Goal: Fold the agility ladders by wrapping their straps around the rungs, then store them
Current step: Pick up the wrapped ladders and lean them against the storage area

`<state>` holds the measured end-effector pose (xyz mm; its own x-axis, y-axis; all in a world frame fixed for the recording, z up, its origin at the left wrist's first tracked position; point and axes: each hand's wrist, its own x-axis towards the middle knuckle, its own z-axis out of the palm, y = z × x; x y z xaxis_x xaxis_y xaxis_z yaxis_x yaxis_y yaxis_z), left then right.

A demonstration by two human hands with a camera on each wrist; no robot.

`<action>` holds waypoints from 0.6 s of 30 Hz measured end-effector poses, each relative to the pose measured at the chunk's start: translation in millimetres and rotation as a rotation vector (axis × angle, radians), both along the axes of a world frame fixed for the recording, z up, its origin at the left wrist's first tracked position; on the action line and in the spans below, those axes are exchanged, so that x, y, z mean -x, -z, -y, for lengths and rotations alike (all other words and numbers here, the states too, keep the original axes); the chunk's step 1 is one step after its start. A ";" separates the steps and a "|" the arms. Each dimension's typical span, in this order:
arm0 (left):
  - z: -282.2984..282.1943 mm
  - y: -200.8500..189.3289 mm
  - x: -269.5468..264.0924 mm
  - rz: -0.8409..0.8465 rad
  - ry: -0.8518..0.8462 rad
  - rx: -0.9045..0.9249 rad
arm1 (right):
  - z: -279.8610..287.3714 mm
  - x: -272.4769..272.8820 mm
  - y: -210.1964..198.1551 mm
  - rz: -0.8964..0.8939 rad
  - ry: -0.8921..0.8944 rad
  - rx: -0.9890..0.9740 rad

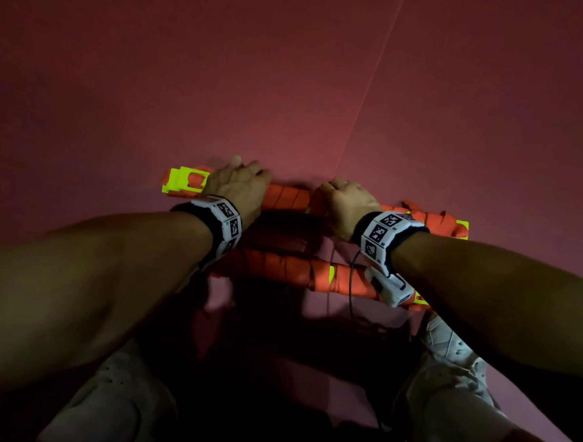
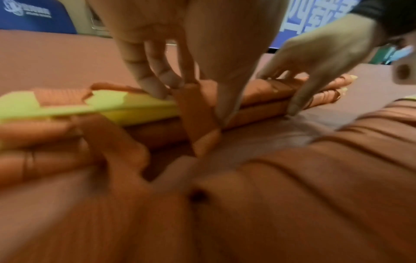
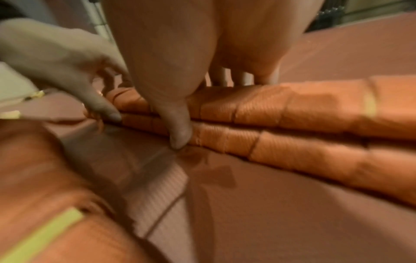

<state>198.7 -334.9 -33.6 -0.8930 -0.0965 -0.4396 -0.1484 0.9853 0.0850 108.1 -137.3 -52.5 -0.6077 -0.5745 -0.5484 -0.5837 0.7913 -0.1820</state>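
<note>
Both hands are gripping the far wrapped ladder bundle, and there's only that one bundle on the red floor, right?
Not quite. Both the left hand and right hand do grip the far bundle, but the head view shows a second wrapped bundle lying nearer the person on the red floor.

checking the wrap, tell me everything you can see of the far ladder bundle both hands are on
The far ladder bundle lies flat on the red mat: neon-yellow plastic rungs wound almost fully in ribbed orange webbing, one yellow end bare at the left. The left hand and right hand grip its middle, fingers behind, thumbs in front.
</note>
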 end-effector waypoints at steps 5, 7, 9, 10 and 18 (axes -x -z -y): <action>-13.1 -5.7 -16.0 -0.108 -0.144 -0.041 | 2.3 -5.3 0.8 -0.003 0.002 -0.033; -15.6 -9.5 -23.0 -0.165 -0.128 -0.091 | 3.1 -7.5 -0.4 0.005 0.005 -0.053; -15.7 -12.1 -29.7 -0.143 0.000 -0.197 | 5.1 -8.8 -0.9 0.016 0.000 -0.069; -15.2 -12.5 -32.0 -0.090 0.081 -0.240 | 6.4 -9.1 -1.9 0.020 -0.005 -0.078; -31.5 -10.0 -41.3 0.269 0.530 -0.008 | 8.4 -12.3 -7.0 0.079 0.022 -0.121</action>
